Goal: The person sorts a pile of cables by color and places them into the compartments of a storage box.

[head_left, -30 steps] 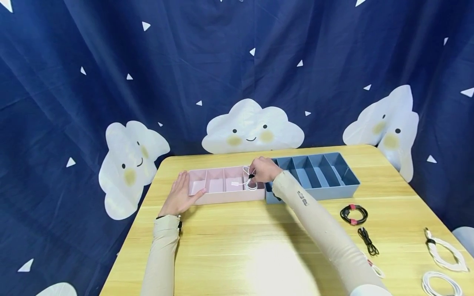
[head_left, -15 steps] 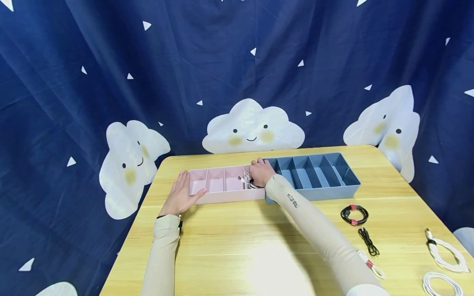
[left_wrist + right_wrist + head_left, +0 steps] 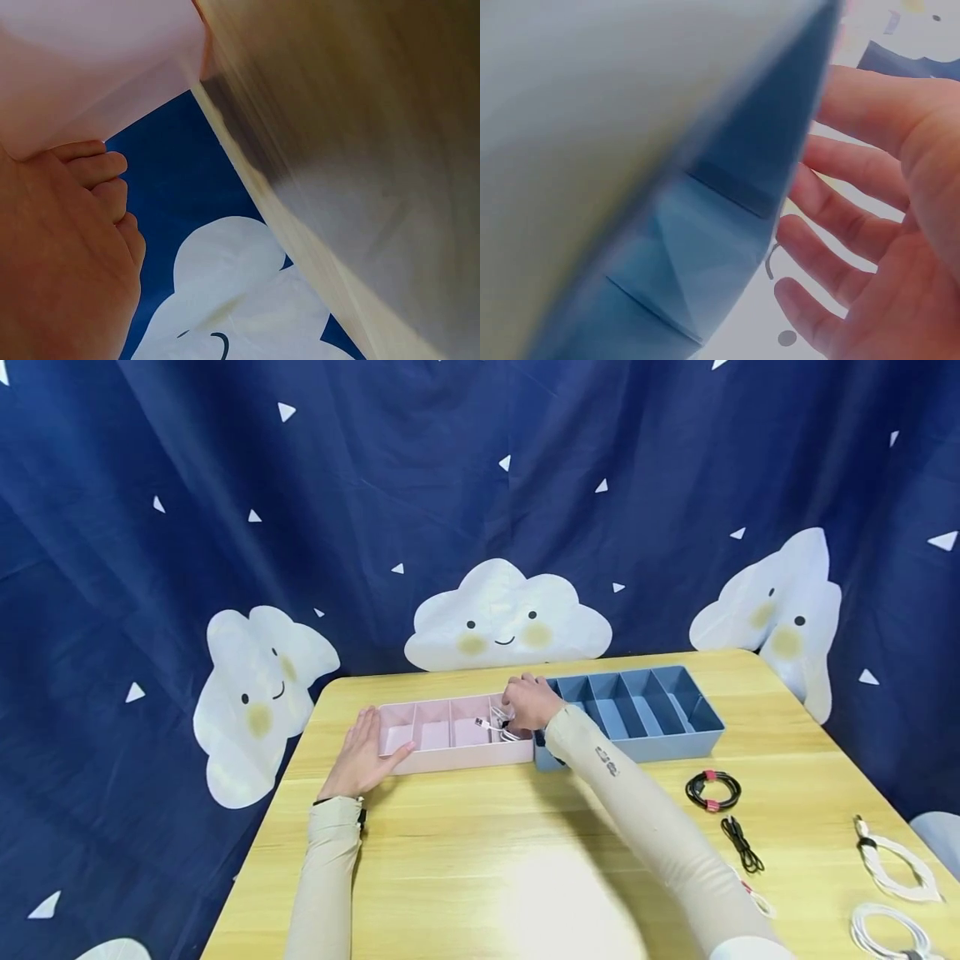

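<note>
My left hand (image 3: 360, 758) lies with straight fingers against the left end of the pink divided box (image 3: 465, 760); the left wrist view shows its fingers (image 3: 109, 169) along the box wall. In the box's rightmost compartment sits a coiled white cable (image 3: 510, 736) with a black tie, its USB plug (image 3: 480, 722) sticking out leftward over the divider. My right hand (image 3: 531, 702) reaches down into that compartment and holds the cable from above. In the right wrist view the blue box edge hides the thumb and index tips of the right hand (image 3: 885, 225).
The blue divided box (image 3: 637, 749) stands against the pink box's right end, under my right forearm. On the table's right side lie a black coiled cable (image 3: 712, 806), a black bundled cable (image 3: 742, 845), and white cables (image 3: 900, 887). A dark curtain (image 3: 450, 485) hangs behind.
My right hand lowered the white cable into the rightmost pink compartment, then rose slightly. The plug swung to overhang the divider. My left hand stayed on the box end.
</note>
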The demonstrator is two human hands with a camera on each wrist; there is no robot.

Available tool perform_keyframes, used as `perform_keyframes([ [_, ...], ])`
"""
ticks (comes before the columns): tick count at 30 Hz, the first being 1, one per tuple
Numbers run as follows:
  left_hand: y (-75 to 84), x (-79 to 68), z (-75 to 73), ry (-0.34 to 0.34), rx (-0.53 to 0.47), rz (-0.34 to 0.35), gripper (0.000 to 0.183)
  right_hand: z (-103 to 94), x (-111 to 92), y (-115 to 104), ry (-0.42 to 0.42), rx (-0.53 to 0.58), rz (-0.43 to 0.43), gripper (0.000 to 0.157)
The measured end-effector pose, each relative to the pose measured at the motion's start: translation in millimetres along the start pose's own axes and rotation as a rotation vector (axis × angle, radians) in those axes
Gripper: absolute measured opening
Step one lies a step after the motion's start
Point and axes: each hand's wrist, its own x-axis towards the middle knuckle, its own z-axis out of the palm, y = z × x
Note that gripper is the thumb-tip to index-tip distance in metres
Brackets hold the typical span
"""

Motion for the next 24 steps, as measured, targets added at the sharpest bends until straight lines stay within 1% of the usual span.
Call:
perform_keyframes([
  [4, -1.4, -0.6, -0.6, 0.004, 0.003, -0.001, 0.116, -8.3, -5.4, 0.2, 0.014, 0.031, -0.016, 0.045],
  [13, -2.5, -0.7, -3.5, -0.007, 0.0, -0.006, 0.116, -27.0, -22.9, 9.8, 0.08, 0.052, -0.083, 0.042],
  [18, -2.9, -1.0, -3.4, -0.014, -0.003, -0.008, 0.117, -36.9, -43.3, 16.1, 0.137, 0.077, -0.102, 0.039],
  [24, -1.3, -0.1, -1.6, -0.016, -0.002, -0.001, 0.117, -45.5, -72.5, 27.3, 0.177, 0.112, -0.089, 0.035],
])
